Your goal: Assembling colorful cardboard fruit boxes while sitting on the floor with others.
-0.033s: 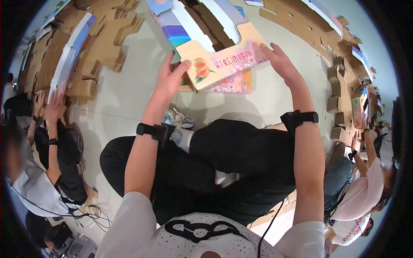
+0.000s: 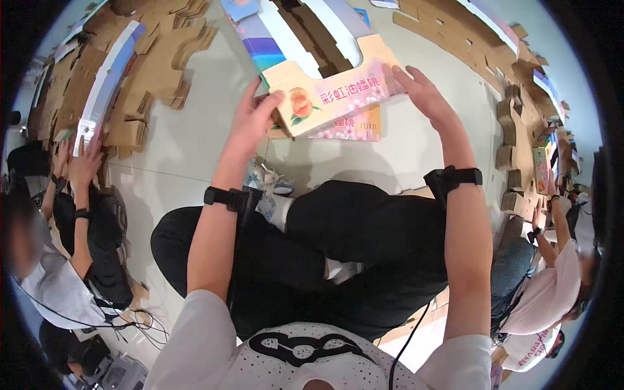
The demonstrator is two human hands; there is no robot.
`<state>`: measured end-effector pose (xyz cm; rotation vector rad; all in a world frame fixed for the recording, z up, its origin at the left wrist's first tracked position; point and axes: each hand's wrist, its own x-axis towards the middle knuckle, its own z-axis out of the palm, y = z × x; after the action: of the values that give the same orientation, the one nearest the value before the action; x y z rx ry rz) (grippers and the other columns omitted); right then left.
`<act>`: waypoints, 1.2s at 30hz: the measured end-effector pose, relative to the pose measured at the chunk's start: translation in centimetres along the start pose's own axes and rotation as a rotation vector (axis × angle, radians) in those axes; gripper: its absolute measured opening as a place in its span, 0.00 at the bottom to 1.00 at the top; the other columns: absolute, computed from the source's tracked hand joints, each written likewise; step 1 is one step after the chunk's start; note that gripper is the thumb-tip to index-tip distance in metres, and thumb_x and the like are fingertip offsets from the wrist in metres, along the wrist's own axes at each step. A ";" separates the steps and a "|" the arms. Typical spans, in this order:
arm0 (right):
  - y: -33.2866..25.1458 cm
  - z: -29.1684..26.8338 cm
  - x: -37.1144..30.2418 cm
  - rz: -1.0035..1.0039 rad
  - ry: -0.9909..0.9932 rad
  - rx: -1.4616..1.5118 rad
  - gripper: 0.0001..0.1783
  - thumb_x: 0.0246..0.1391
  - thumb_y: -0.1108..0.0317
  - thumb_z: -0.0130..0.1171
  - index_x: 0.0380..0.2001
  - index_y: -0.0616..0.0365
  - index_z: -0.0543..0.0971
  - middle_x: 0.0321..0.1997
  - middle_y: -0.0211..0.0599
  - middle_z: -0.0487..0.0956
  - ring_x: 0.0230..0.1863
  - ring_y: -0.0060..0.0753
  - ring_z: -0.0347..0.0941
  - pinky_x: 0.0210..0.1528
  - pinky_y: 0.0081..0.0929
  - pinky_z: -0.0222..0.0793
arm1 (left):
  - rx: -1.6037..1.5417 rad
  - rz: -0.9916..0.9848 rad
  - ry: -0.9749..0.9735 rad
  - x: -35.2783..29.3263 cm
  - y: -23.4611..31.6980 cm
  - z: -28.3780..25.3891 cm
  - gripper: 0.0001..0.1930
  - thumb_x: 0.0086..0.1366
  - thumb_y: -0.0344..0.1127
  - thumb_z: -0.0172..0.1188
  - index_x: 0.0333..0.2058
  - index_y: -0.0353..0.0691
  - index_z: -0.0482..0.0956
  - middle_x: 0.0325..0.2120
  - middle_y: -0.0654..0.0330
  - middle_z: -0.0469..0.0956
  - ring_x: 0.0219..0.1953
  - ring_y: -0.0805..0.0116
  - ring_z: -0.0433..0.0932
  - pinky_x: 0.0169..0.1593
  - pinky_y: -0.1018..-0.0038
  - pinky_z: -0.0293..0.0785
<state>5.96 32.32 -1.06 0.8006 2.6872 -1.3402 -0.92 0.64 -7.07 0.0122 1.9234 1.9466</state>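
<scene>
You sit cross-legged on a pale, glossy tiled floor, and it carries everything around you. Directly beneath your grip a second pink printed carton lies flat on the tiles. Beyond your grip, flattened blanks lie in a row, brown and white and blue. Off to the left of your grip a heap of brown cardboard pieces spreads over the floor. To the right of your grip more brown cardboard stacks line the tiles.
</scene>
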 end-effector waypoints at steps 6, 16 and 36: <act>-3.8 -1.0 -2.0 0.205 -0.555 0.000 0.53 0.53 0.31 0.55 0.60 0.76 0.67 0.47 0.60 0.80 0.38 0.39 0.81 0.55 0.38 0.71 | -0.205 0.018 -0.115 0.7 1.9 -2.8 0.30 0.73 0.45 0.49 0.66 0.33 0.60 0.55 0.55 0.74 0.53 0.65 0.77 0.56 0.69 0.73; -0.1 1.4 0.7 -0.220 0.068 -0.257 0.44 0.53 0.38 0.59 0.55 0.71 0.73 0.47 0.60 0.81 0.50 0.52 0.80 0.53 0.36 0.73 | -0.204 -0.010 -0.221 -0.5 1.1 0.4 0.34 0.73 0.51 0.47 0.68 0.34 0.55 0.62 0.54 0.67 0.64 0.63 0.67 0.66 0.67 0.61; -1.2 4.0 -0.5 0.085 -0.462 -0.110 0.50 0.52 0.23 0.48 0.52 0.64 0.78 0.42 0.45 0.82 0.44 0.35 0.80 0.42 0.29 0.77 | -0.211 -0.071 0.020 1.4 -0.3 -3.4 0.28 0.69 0.48 0.56 0.57 0.29 0.73 0.52 0.53 0.77 0.52 0.68 0.75 0.58 0.71 0.68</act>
<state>5.06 28.54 -2.52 0.5101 2.3136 -1.1723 -3.14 -2.21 -7.90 -0.1338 1.6976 2.0979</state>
